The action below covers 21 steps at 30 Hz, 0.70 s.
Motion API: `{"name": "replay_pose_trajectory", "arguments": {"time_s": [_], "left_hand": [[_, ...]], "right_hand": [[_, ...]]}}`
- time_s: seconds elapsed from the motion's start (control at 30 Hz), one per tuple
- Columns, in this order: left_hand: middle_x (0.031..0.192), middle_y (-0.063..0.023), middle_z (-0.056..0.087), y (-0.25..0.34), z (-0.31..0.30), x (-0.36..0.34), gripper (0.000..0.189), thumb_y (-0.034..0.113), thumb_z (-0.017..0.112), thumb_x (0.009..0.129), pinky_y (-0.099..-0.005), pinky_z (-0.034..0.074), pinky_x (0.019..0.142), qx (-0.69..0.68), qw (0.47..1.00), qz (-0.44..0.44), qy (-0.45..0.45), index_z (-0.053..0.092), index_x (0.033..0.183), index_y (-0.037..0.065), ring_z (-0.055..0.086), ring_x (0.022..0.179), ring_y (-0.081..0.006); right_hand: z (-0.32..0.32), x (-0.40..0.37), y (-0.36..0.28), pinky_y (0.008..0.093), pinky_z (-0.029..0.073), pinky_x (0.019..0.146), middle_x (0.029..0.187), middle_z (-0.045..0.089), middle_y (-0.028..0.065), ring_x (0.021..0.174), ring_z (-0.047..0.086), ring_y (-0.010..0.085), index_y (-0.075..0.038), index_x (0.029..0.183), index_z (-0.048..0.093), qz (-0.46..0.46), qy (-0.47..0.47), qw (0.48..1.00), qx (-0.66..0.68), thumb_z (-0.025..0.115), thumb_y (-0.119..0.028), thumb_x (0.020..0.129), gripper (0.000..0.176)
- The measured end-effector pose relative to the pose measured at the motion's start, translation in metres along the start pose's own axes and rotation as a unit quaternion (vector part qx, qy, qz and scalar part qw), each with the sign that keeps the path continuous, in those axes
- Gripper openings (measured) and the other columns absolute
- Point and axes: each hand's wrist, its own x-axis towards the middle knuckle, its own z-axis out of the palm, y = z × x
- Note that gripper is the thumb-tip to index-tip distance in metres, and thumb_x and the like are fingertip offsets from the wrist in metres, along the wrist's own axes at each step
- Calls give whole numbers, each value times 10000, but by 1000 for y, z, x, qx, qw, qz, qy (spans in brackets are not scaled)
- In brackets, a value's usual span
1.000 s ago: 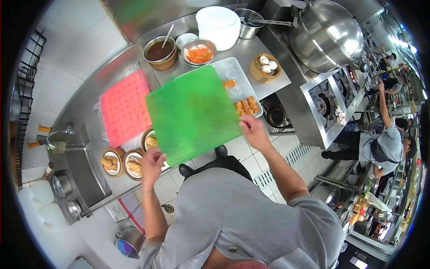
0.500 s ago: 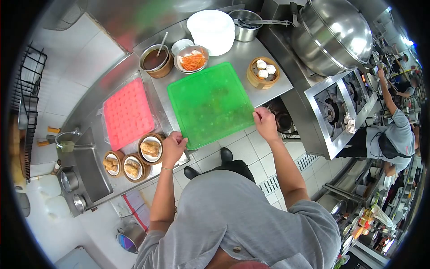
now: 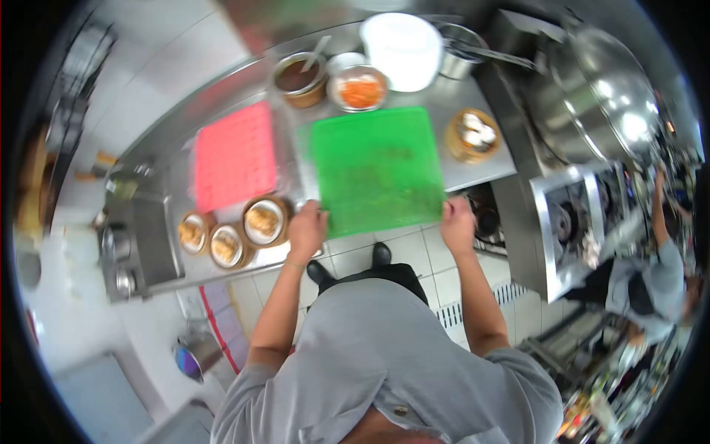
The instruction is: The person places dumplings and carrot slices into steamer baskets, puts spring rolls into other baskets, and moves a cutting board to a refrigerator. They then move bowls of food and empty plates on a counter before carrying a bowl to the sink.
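Observation:
The green cutting board [image 3: 379,170] lies over the counter and juts past its front edge. My left hand [image 3: 308,231] is closed at the board's near left corner, with the fingers on its edge. On the opposite side, my right hand [image 3: 458,222] grips the near right corner. Motion blur softens the fingertips of both hands. Just left of my left hand sits a bamboo steamer [image 3: 265,220] with a small white dish of golden-brown food, and two similar steamers stand beside it.
Behind the board are a bowl of shredded carrot [image 3: 361,92], a pot of brown sauce [image 3: 298,72] and white plates [image 3: 401,52]. A steamer of white buns [image 3: 473,136] stands right. Left lie a pink dimpled mat [image 3: 235,157] and a sink [image 3: 155,237]. A co-worker [image 3: 643,277] is beyond the stove [image 3: 577,222].
The view has turned and shifted, so the counter appears farther right. The green board now sits straighter relative to my body, with both hands still at its near corners.

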Motion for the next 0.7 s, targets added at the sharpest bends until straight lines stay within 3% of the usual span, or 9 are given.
{"name": "replay_pose_trajectory", "arguments": {"time_s": [0.1,0.17,0.23,0.4,0.6,0.7], "left_hand": [[867,-263,679,16,-11,-17,237,169,657,939,-494,565,676,43,997,-23,-56,523,1025,-7,693,782,-430],[816,-258,680,14,-12,-21,238,178,636,957,-498,563,665,31,993,-63,-97,502,1036,-2,694,765,-435],[778,-249,678,20,-15,-14,227,178,628,962,-505,559,655,31,994,-63,-85,497,1030,5,694,747,-434],[680,-233,653,10,-2,-5,239,181,683,940,-526,525,599,42,999,-24,-18,531,1024,17,678,662,-425],[720,-240,676,13,-16,3,248,194,672,948,-533,533,640,-1,999,-22,-37,552,1084,26,687,710,-442],[718,-236,678,11,-10,5,235,191,677,944,-531,535,645,28,999,-16,-34,558,1073,34,687,713,-444]], "right_hand": [[3,-22,3,533,483,749,905,600,221,861,598,457,10,970,584,-47,10,999,4,611,-16,930,55],[7,-29,9,504,497,729,886,611,218,820,613,437,12,981,592,-9,14,1000,26,620,-29,935,67],[7,-30,3,493,502,717,871,616,215,797,619,425,10,974,599,77,2,994,74,623,-37,937,64],[2,-15,2,489,499,702,852,623,198,776,622,413,10,934,610,-7,25,999,-31,636,-38,931,54],[2,-7,-5,484,503,726,873,625,193,808,630,395,1,925,618,80,10,996,32,673,-76,920,95],[8,-8,3,481,508,704,889,642,196,781,638,387,5,952,624,-9,51,998,-19,668,-81,930,99]]}}
